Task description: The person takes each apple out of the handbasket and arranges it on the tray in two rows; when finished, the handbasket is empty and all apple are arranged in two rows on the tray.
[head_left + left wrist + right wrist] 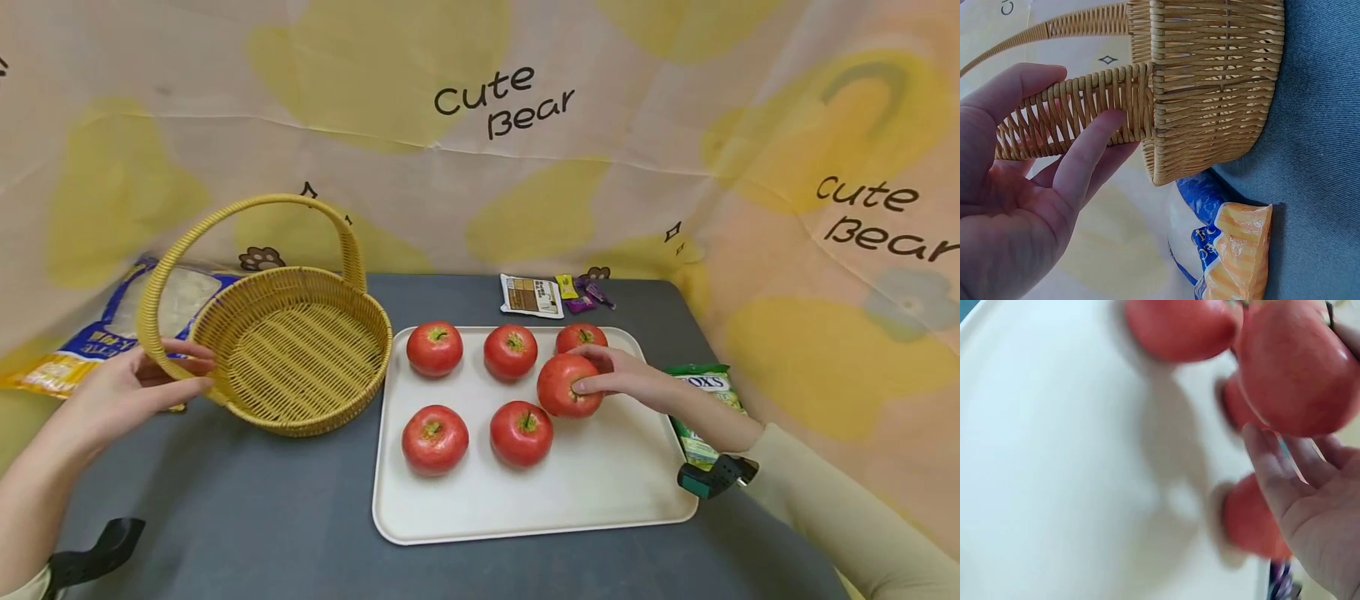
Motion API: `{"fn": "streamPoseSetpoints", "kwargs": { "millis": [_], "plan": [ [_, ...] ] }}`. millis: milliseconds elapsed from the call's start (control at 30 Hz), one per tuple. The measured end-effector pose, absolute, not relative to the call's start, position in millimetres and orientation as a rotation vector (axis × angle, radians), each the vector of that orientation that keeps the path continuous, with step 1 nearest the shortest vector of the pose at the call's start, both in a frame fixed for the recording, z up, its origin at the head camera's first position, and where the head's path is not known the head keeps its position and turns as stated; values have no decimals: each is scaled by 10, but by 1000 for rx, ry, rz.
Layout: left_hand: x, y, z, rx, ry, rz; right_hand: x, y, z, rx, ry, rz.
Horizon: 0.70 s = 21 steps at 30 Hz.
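Note:
My left hand (142,379) holds the lower end of the handle of a yellow wicker basket (300,421); in the left wrist view, thumb and fingers lie around the woven handle (1085,103). The basket has nothing inside. My right hand (626,377) grips a red apple (564,387), thumb near its stem. In the right wrist view, this apple (1300,372) is raised over the white tray (1054,456), casting a shadow on it. Several other red apples (435,440) sit on the tray, one of them (581,336) partly hidden behind the held one.
A blue and yellow plastic bag (97,342) lies behind the basket at the left. Behind the tray are a white and brown packet (531,297) and small wrapped sweets (581,302). A green packet (701,450) lies at the tray's right, under my right forearm. A printed cloth hangs behind.

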<state>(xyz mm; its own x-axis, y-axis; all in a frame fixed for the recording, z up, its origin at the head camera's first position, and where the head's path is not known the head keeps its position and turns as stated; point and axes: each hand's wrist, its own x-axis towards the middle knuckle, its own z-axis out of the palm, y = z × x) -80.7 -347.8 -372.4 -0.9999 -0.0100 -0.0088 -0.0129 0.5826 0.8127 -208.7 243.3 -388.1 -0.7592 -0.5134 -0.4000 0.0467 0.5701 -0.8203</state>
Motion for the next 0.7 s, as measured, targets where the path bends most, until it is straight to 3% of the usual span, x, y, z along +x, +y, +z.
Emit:
{"fn": "streamPoseSetpoints", "kwargs": {
  "millis": [333,700],
  "plan": [
    [-785,-3488,-3724,-32,2804,1430,-1973,2836,-4158,-418,2111,-1038],
    [-799,-3467,-3731,-32,2838,1382,-1925,2939,-4250,-456,2102,-1042]
  ]
}}
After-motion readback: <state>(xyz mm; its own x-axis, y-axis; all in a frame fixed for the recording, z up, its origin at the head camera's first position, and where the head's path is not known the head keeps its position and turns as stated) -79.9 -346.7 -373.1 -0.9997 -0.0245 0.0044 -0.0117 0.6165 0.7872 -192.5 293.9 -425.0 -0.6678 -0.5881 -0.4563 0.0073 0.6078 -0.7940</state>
